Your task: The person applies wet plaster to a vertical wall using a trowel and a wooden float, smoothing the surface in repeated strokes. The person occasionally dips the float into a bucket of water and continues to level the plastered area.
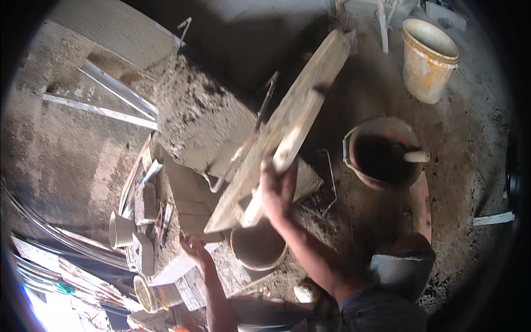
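My right hand (278, 190) is closed around a narrow, pale wooden batten (296, 135). The batten lies along a longer, wider wooden plank (293, 99), and I cannot tell whether the two are joined. The plank slants from the upper right down to the lower left. Just below its lower end, my left hand (193, 247) is open with nothing in it, its fingers loosely bent. A round bowl (259, 247) sits beneath the batten's near end, between my two arms. Bent metal rods (260, 119) reach out beside the plank's left side.
At the right, a dark bucket (357, 166) holds a pale-handled tool (417, 157). A stained, yellowish bucket (430, 69) stands farther back. Rough mortar (193, 105) covers a ledge on the left, with metal strips (119, 91) near it. Small containers (121, 229) and cables (61, 238) lie at the lower left.
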### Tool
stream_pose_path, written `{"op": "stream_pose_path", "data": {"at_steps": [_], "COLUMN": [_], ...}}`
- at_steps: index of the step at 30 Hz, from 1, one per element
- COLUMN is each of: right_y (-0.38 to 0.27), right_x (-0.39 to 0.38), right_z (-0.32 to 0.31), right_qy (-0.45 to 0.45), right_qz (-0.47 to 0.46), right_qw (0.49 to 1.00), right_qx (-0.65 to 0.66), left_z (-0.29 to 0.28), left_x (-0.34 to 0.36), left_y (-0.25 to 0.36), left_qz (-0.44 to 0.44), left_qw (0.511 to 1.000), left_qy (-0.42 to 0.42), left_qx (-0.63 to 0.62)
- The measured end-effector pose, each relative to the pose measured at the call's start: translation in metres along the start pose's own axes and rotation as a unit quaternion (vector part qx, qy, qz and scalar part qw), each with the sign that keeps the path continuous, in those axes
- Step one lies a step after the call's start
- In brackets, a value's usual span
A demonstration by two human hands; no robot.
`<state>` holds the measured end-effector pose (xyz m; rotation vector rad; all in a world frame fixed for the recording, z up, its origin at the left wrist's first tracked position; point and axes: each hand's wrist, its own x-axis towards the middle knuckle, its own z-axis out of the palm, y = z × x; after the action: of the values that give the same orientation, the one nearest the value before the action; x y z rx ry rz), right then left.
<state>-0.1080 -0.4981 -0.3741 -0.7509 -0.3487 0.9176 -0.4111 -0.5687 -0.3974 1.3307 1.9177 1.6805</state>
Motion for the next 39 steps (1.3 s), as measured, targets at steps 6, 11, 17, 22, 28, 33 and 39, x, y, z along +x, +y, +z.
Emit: {"op": "stream_pose_path", "data": {"at_steps": [6,11,17,22,28,33,39], "right_y": [-0.013,-0.01,0.01,0.015,0.026,0.036,0.033], "right_x": [0.008,0.008,0.009,0.006,0.011,0.022,0.015], "right_z": [0.003,0.001,-0.008,-0.016,-0.029,-0.032,-0.037], "right_qy": [0.078,-0.03,0.054,-0.063,0.032,-0.008,0.051], "right_qz": [0.098,-0.034,0.094,-0.017,0.024,-0.07,0.056], "right_qw": [0.992,0.999,0.994,0.998,0.999,0.992,0.997], "right_qx": [0.0,-0.018,-0.018,0.01,-0.032,-0.107,-0.012], "left_z": [0.002,-0.004,-0.001,0.002,0.002,0.004,0.0], "left_x": [0.003,0.0,-0.001,0.0,0.007,0.007,0.016], "left_y": [-0.009,-0.014,-0.018,-0.025,-0.034,-0.05,-0.048], "left_qz": [0.019,-0.012,0.012,-0.009,-0.052,-0.034,-0.062], "left_qw": [0.997,0.997,0.999,0.996,0.997,0.991,0.996], "left_qy": [0.059,-0.071,-0.039,-0.088,-0.056,-0.122,-0.057], "left_qx": [-0.042,0.023,-0.024,-0.005,-0.031,-0.032,-0.033]}}
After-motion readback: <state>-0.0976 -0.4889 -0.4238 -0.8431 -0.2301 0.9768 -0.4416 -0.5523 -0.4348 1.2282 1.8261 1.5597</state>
